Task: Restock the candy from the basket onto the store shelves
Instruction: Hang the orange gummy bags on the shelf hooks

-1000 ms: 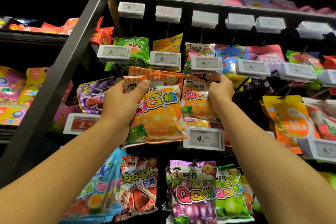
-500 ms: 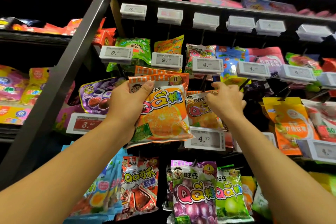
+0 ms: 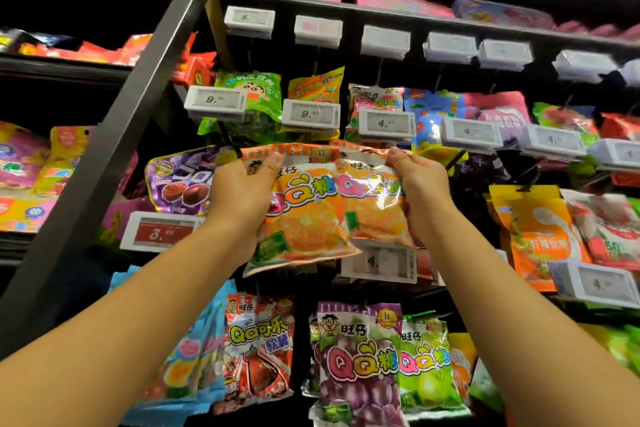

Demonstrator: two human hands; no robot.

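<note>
1. Far left I see a dark slanted shelf post (image 3: 114,135), with blurred bright packets on the shelves behind it.
2. Just right of the post hangs a purple candy bag (image 3: 180,180), and below it a red price tag (image 3: 157,231) reading 3.
3. My left hand (image 3: 242,198) grips an orange candy bag (image 3: 304,215) by its left edge, thumb laid across the top corner of the front and fingers out of sight behind. The bag is held up in front of the hanging rows, tilted a little to the right.
4. Its right edge overlaps a second orange candy bag (image 3: 374,204) of the same kind. My right hand (image 3: 420,194) holds that one, thumb and fingers pinching its top right corner and the palm along its right side. I cannot tell whether this bag hangs on a peg or is free of it.
5. Above both bags runs a row of white price tags (image 3: 386,124), two reading 9 and the next ones 4.
6. Below the hands hang a red cola candy bag (image 3: 258,354), a purple grape candy bag (image 3: 356,364) and a green candy bag (image 3: 427,364) side by side.
7. To the right hang an orange pouch (image 3: 538,236) and a red and white bag (image 3: 606,229), touching each other.
</note>
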